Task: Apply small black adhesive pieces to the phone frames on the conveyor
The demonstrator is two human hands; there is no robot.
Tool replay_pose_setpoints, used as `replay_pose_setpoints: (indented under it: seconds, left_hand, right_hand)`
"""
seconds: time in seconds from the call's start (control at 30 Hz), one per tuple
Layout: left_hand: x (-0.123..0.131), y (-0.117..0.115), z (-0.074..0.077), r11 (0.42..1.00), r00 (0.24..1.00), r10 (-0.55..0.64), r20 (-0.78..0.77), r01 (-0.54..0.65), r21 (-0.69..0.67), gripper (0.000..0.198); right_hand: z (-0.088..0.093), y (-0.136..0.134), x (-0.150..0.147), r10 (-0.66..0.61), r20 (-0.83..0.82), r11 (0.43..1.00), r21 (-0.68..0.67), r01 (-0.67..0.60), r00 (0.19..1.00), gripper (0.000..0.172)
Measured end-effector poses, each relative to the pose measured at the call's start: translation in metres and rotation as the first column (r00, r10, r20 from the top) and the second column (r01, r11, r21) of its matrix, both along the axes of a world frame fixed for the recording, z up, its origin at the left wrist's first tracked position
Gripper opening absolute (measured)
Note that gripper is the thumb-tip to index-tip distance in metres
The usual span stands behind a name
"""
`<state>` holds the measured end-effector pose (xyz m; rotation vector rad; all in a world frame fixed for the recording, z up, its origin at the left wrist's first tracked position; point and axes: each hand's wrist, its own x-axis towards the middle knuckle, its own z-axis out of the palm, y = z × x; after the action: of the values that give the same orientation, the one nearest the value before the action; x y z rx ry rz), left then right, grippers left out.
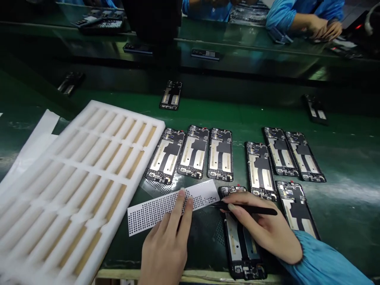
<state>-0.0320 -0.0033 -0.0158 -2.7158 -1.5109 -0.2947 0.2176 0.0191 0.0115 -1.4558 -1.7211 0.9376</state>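
My left hand (168, 237) pinches a white sheet (154, 215) printed with rows of small black dots, holding it flat over the green bench. My right hand (261, 225) grips black tweezers (252, 209), their tips at the sheet's right end. Below my right hand lies a black phone frame (242, 245), partly hidden by my fingers. Several more phone frames (192, 152) with gold-coloured strips lie face up in rows just beyond the sheet. The tweezer tips are too dark to show whether they hold anything.
A white foam tray (139, 122) with long slots fills the bench's left side, with a white film (32, 146) beside it. Farther back stand a raised green shelf (237, 49) with more phone parts and a co-worker's hands (323, 29) in blue sleeves.
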Motion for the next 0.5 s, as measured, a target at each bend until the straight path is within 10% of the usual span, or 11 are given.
replay_pose_setpoints:
  seconds: [0.5]
  left_hand:
    - [0.022, -0.021, 0.008, 0.993, 0.984, -0.117, -0.133, 0.119, 0.000, 0.057]
  right_hand:
    - [-0.014, -0.015, -0.008, -0.004, -0.029, 1.000, 0.011, 0.004, 1.000, 0.014]
